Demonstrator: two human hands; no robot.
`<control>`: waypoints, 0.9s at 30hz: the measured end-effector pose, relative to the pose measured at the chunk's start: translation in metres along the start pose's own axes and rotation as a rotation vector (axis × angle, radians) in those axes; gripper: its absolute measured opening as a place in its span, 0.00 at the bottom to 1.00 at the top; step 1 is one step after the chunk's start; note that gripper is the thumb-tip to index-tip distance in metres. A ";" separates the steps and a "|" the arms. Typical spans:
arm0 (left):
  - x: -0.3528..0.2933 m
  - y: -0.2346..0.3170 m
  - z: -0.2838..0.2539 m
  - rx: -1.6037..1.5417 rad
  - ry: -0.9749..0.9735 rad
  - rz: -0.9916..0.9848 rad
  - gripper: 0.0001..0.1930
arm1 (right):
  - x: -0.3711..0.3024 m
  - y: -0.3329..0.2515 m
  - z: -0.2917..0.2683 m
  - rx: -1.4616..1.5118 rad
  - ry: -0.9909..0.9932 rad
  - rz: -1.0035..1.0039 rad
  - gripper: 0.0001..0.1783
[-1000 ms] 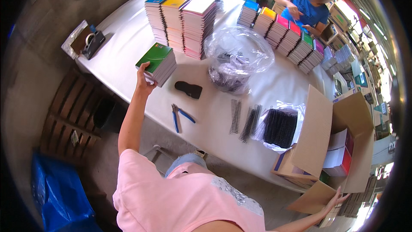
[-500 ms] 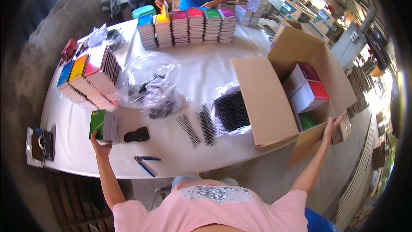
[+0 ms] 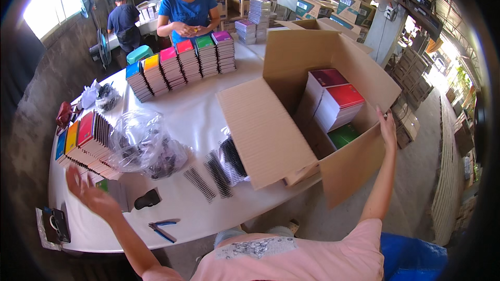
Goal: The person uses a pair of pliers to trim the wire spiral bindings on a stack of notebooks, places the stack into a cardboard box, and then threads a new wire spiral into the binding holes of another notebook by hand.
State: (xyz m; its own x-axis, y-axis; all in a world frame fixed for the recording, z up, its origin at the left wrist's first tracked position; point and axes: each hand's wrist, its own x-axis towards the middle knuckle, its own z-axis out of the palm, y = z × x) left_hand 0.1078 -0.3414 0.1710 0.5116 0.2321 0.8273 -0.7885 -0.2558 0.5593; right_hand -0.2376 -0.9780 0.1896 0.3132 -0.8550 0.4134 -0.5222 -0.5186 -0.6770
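Observation:
My left hand (image 3: pixel 94 198) is raised just above a stack of green-covered notebooks (image 3: pixel 117 193), palm up with its fingers apart and nothing in it. At the right, my right hand (image 3: pixel 386 130) holds the near right edge of an open cardboard box (image 3: pixel 271 130). Inside that box stand red-covered notebooks (image 3: pixel 341 101) in tall stacks, with a green-covered notebook (image 3: pixel 344 135) lower down beside them. Beside the green stack on the table lie a small black object (image 3: pixel 147 199) and blue-handled pliers (image 3: pixel 164 230).
Black spiral coils (image 3: pixel 219 171) lie left of the box. A clear plastic bag (image 3: pixel 138 140) sits near stacked spiral-bound notebooks (image 3: pixel 86 143). Across the table, a person in blue (image 3: pixel 188 13) stands behind a row of coloured notebook stacks (image 3: pixel 179 65). More cartons (image 3: pixel 250 2) are piled behind.
My left hand has let go of the green notebooks and lifted, opening. My right hand stays at the box edge. The view has swung to the right and up.

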 end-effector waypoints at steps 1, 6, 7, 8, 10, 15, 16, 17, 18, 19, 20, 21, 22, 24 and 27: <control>0.009 0.046 0.048 -0.150 -0.087 -0.162 0.26 | 0.005 0.004 -0.002 0.009 0.007 0.009 0.43; -0.043 0.224 0.238 -0.848 -1.053 -0.475 0.26 | 0.033 0.031 0.000 -0.115 -0.056 0.041 0.37; -0.060 0.249 0.263 -0.828 -1.258 -0.582 0.24 | 0.036 0.036 0.007 -0.118 -0.092 -0.001 0.37; -0.077 0.268 0.285 -0.815 -1.462 -0.691 0.23 | 0.039 0.038 0.009 -0.129 -0.123 -0.043 0.37; -0.124 0.277 0.321 -0.786 -1.592 -0.802 0.22 | 0.028 0.015 0.011 -0.109 -0.062 -0.150 0.36; -0.168 0.277 0.369 0.034 -1.813 -0.760 0.29 | 0.033 0.028 0.014 0.002 -0.157 -0.222 0.32; -0.167 0.295 0.380 0.030 -1.812 -0.754 0.29 | 0.034 0.033 0.014 0.022 -0.101 -0.270 0.32; -0.163 0.314 0.389 0.254 -1.876 -0.864 0.34 | 0.035 0.037 0.013 0.015 -0.099 -0.283 0.30; -0.163 0.327 0.398 0.484 -1.927 -0.973 0.39 | 0.037 0.041 0.012 0.020 -0.102 -0.291 0.30; -0.176 0.311 0.402 0.489 -1.902 -0.983 0.39 | 0.037 0.039 0.011 0.013 -0.086 -0.328 0.29; -0.198 0.275 0.401 0.294 -1.944 -1.275 0.43 | 0.036 0.035 0.012 0.011 -0.069 -0.367 0.29; -0.213 0.253 0.398 0.071 -1.958 -1.560 0.46 | 0.032 0.032 0.016 0.029 -0.075 -0.382 0.29; -0.222 0.256 0.398 0.199 -1.792 -1.304 0.47 | 0.030 0.032 0.017 0.025 -0.074 -0.408 0.27; -0.232 0.261 0.407 0.055 -1.573 -1.242 0.46 | 0.034 0.038 0.018 0.026 -0.071 -0.441 0.25; -0.251 0.228 0.418 -0.627 -1.587 -1.753 0.42 | 0.036 0.044 0.025 0.119 0.058 -0.557 0.20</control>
State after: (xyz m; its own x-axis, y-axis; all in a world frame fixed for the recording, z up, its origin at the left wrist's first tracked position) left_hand -0.0575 -0.8498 0.1125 0.0497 -0.8037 -0.5929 0.6285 -0.4362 0.6440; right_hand -0.2298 -1.0318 0.1592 0.4701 -0.4524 0.7578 -0.1964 -0.8907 -0.4099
